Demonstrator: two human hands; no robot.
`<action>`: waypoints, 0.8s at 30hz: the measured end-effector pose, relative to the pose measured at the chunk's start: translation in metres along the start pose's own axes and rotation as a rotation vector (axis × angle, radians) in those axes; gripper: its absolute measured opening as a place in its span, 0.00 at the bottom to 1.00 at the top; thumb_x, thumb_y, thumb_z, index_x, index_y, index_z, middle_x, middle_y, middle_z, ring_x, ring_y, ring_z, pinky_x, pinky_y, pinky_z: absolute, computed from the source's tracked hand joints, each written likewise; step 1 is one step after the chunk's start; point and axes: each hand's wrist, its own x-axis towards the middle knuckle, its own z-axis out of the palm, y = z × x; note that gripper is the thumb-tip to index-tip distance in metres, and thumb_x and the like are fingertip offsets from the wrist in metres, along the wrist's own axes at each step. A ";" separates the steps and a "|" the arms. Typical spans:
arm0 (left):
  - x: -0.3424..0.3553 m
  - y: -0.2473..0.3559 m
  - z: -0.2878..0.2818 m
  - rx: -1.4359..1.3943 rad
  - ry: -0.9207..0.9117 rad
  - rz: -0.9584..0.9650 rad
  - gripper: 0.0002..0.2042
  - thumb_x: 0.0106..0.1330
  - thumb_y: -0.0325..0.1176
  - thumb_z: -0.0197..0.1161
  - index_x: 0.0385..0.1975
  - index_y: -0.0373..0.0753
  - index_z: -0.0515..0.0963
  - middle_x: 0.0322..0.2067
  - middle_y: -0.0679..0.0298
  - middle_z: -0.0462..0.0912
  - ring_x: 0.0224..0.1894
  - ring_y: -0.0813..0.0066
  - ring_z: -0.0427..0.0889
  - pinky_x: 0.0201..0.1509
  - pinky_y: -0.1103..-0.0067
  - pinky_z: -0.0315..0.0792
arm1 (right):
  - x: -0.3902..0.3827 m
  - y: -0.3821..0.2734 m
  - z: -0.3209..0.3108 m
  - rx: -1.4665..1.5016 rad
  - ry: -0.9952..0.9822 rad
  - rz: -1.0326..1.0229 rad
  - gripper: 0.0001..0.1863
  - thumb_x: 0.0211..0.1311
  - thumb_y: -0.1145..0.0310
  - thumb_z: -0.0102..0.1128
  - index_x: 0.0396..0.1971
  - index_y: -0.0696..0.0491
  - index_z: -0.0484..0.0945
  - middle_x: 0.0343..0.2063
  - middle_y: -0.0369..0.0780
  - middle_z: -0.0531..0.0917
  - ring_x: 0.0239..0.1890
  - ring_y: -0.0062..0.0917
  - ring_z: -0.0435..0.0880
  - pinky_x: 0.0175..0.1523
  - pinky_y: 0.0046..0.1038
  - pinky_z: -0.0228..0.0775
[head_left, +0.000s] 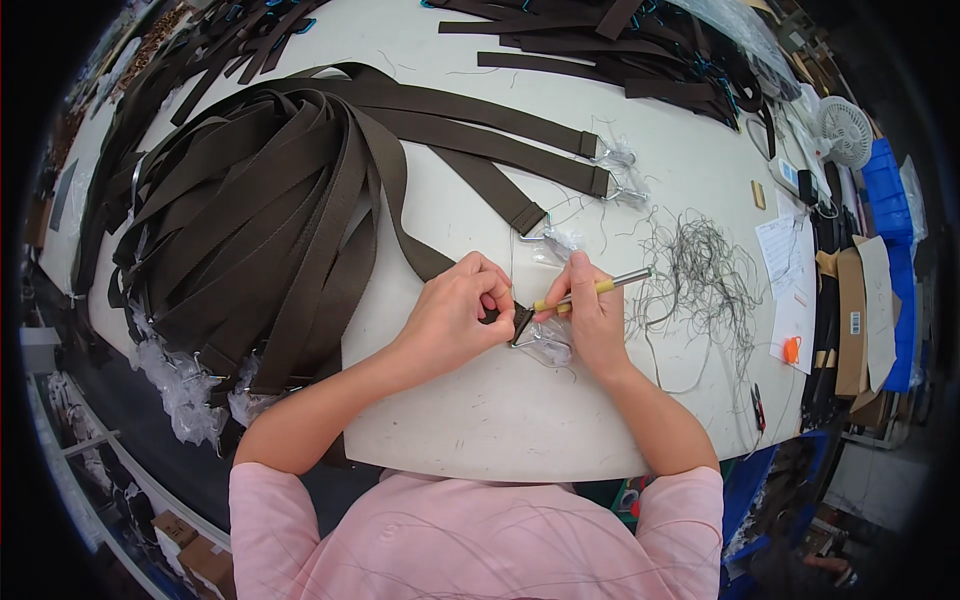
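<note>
My left hand (462, 308) pinches the end of a dark brown webbing strap (424, 256), close to its metal ring, which has clear plastic wrap (549, 345) around it. In my right hand (596, 320) is a slim, pen-like tool (606, 286), yellow and silver, its near end at the strap's folded end. What the tip touches is too small to tell. Just beyond my hands, several more strap ends with plastic-wrapped metal hooks (620, 182) lie on the white table (440, 420). These straps run back to a large looped bundle (250, 200) at the left.
A tangle of loose dark threads (705, 270) spreads right of my right hand. Thread snips (758, 408), an orange piece (792, 349) and paper sheets (787, 250) lie near the right edge. More dark straps (620, 50) are at the back; a white fan (845, 132) stands far right.
</note>
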 end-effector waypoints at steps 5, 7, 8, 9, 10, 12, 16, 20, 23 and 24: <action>0.000 0.001 -0.003 -0.031 -0.028 -0.014 0.04 0.56 0.26 0.68 0.25 0.34 0.79 0.41 0.62 0.80 0.34 0.77 0.79 0.41 0.80 0.77 | 0.000 0.001 0.000 -0.011 0.005 0.006 0.31 0.83 0.52 0.40 0.21 0.58 0.75 0.19 0.38 0.79 0.19 0.18 0.80 0.25 0.18 0.67; 0.000 -0.003 -0.005 -0.051 -0.043 0.012 0.04 0.57 0.24 0.67 0.27 0.35 0.78 0.43 0.62 0.80 0.34 0.80 0.77 0.41 0.81 0.75 | 0.002 0.000 -0.003 0.037 0.027 -0.017 0.32 0.83 0.51 0.38 0.21 0.57 0.75 0.18 0.37 0.78 0.19 0.18 0.80 0.24 0.18 0.64; -0.001 -0.007 -0.006 -0.076 -0.056 0.028 0.04 0.57 0.24 0.67 0.28 0.34 0.78 0.44 0.62 0.80 0.34 0.79 0.78 0.41 0.81 0.75 | 0.003 0.002 -0.009 0.085 0.044 -0.042 0.32 0.83 0.51 0.38 0.20 0.56 0.74 0.18 0.37 0.78 0.19 0.17 0.80 0.24 0.18 0.62; -0.001 -0.010 -0.008 -0.101 -0.068 0.044 0.04 0.57 0.24 0.67 0.28 0.34 0.78 0.44 0.61 0.80 0.35 0.79 0.79 0.42 0.81 0.75 | 0.005 0.003 -0.014 0.133 0.061 -0.067 0.32 0.83 0.51 0.37 0.20 0.56 0.74 0.18 0.36 0.78 0.19 0.16 0.80 0.23 0.18 0.61; -0.002 -0.013 -0.009 -0.127 -0.075 0.057 0.04 0.58 0.23 0.66 0.28 0.34 0.78 0.45 0.60 0.80 0.36 0.78 0.80 0.42 0.80 0.76 | 0.005 0.000 -0.016 0.171 0.059 -0.113 0.32 0.83 0.50 0.36 0.20 0.55 0.74 0.18 0.36 0.78 0.19 0.16 0.80 0.22 0.18 0.59; -0.002 -0.014 -0.012 -0.128 -0.094 0.059 0.03 0.58 0.23 0.66 0.29 0.34 0.77 0.46 0.59 0.80 0.38 0.77 0.82 0.45 0.79 0.77 | 0.003 -0.008 -0.015 0.246 0.053 -0.203 0.32 0.83 0.50 0.35 0.19 0.54 0.74 0.17 0.36 0.78 0.20 0.16 0.80 0.22 0.18 0.55; -0.002 -0.019 -0.014 -0.142 -0.104 0.095 0.03 0.59 0.22 0.65 0.28 0.33 0.77 0.48 0.57 0.80 0.41 0.75 0.84 0.49 0.78 0.78 | -0.014 -0.008 0.003 -0.010 -0.057 -0.044 0.31 0.83 0.50 0.36 0.21 0.54 0.74 0.18 0.37 0.80 0.18 0.16 0.80 0.22 0.16 0.56; -0.003 -0.019 -0.016 -0.168 -0.116 0.097 0.03 0.59 0.23 0.65 0.28 0.33 0.77 0.49 0.57 0.80 0.43 0.73 0.84 0.52 0.77 0.79 | -0.012 -0.001 0.006 -0.004 -0.037 0.040 0.29 0.82 0.51 0.39 0.23 0.55 0.75 0.18 0.36 0.80 0.18 0.15 0.80 0.23 0.16 0.59; -0.004 -0.020 -0.016 -0.165 -0.125 0.091 0.03 0.59 0.23 0.65 0.27 0.33 0.77 0.50 0.56 0.79 0.46 0.72 0.84 0.53 0.76 0.78 | -0.013 0.004 0.005 -0.017 -0.054 0.028 0.28 0.82 0.52 0.41 0.24 0.55 0.75 0.18 0.36 0.80 0.18 0.15 0.80 0.24 0.16 0.60; -0.004 -0.020 -0.016 -0.159 -0.126 0.090 0.03 0.59 0.24 0.65 0.27 0.33 0.77 0.50 0.56 0.79 0.46 0.72 0.84 0.54 0.75 0.78 | -0.012 0.004 0.006 -0.026 -0.058 0.023 0.28 0.82 0.52 0.42 0.23 0.55 0.75 0.18 0.36 0.80 0.18 0.15 0.80 0.24 0.16 0.61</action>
